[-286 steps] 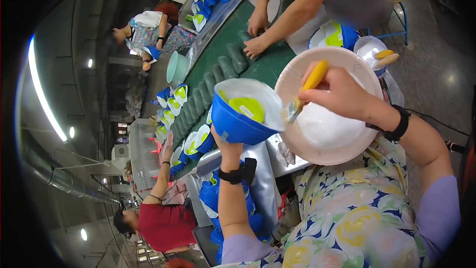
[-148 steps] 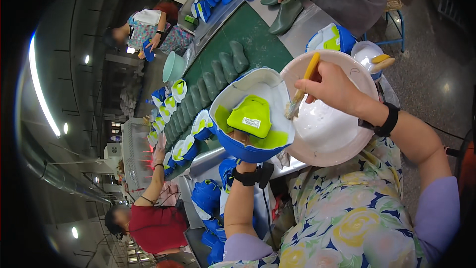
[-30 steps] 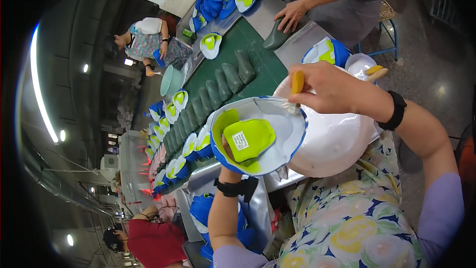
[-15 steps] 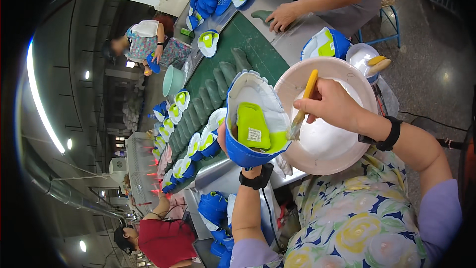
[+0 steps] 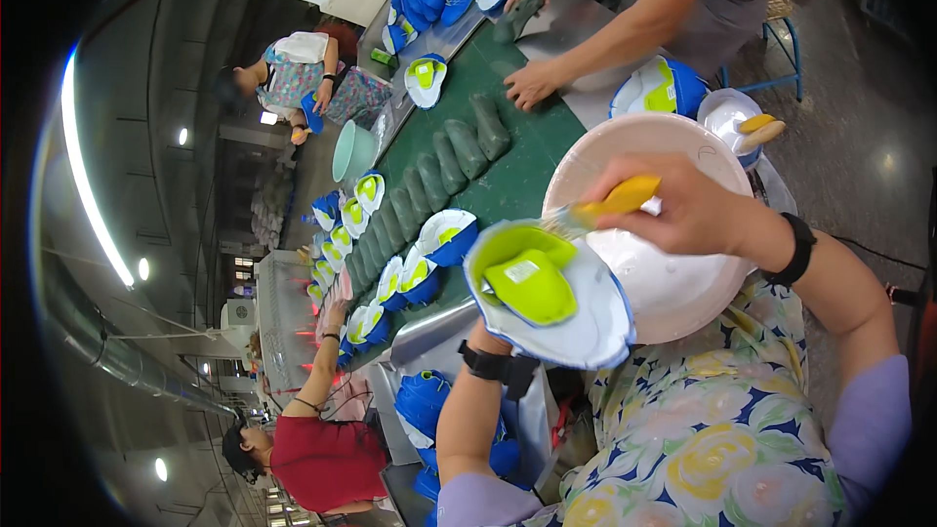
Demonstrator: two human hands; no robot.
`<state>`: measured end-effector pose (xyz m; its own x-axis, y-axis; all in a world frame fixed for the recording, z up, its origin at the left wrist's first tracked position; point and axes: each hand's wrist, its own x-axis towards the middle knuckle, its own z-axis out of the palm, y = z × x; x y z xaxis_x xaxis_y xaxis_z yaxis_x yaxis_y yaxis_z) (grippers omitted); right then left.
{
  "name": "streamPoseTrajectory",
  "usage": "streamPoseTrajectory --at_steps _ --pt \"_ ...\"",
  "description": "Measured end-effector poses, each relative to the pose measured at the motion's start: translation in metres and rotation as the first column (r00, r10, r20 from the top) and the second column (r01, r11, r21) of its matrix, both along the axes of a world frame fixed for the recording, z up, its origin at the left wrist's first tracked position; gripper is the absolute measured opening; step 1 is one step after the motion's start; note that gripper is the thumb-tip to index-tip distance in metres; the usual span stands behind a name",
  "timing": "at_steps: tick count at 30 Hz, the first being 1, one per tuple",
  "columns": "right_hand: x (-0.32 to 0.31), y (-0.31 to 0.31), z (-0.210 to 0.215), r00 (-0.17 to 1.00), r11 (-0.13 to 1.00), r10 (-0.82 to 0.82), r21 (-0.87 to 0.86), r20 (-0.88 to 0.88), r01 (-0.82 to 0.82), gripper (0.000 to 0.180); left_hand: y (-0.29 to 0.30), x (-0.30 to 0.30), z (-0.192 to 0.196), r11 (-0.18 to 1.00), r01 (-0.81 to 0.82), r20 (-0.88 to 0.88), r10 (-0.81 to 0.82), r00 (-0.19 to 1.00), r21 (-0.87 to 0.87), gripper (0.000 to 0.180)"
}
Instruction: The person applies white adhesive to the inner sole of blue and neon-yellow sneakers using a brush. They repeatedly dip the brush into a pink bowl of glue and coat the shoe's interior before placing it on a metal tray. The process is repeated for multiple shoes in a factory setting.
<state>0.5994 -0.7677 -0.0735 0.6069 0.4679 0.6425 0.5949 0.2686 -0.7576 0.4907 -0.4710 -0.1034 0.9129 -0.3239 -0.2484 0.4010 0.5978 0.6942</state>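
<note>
My left hand (image 5: 485, 339) holds a blue shoe upper (image 5: 592, 304) from beneath, its white lining and yellow-green tongue facing up. The upper hides most of those fingers. In my right hand (image 5: 673, 207) is a brush (image 5: 625, 197) with a yellow handle, gripped with bent fingers. Its bristles are at the far rim of the upper and look blurred; I cannot tell whether they press on it. Beneath my right hand stands a wide pale pink basin (image 5: 574, 158) containing white liquid.
A green conveyor belt (image 5: 527, 161) carries dark green shoe lasts (image 5: 467, 148) and rows of blue uppers (image 5: 449, 234). Across it, a co-worker's hands (image 5: 532, 85) handle a last. Beside the basin sits a small white pot (image 5: 717, 109) with brushes. More uppers (image 5: 422, 405) are piled at my left.
The shoe upper has turned and tilted in my left hand, moving lower and right. My brush has swung from its near-right edge to its far rim. The co-worker's hands have moved, now handling a last.
</note>
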Motion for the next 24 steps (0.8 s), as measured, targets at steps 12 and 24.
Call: streamPoseTrajectory --at_steps 12,24 --pt "0.017 0.025 0.007 0.998 0.962 0.002 -0.273 0.056 0.013 0.018 -0.021 -0.007 -0.016 0.956 -0.245 -0.013 0.25 0.968 0.165 0.055" --pt "0.002 0.008 0.01 0.967 0.984 -0.037 -0.16 0.253 0.08 0.014 0.01 -0.01 -0.017 0.88 -0.198 0.087 0.178 0.98 0.432 0.048"
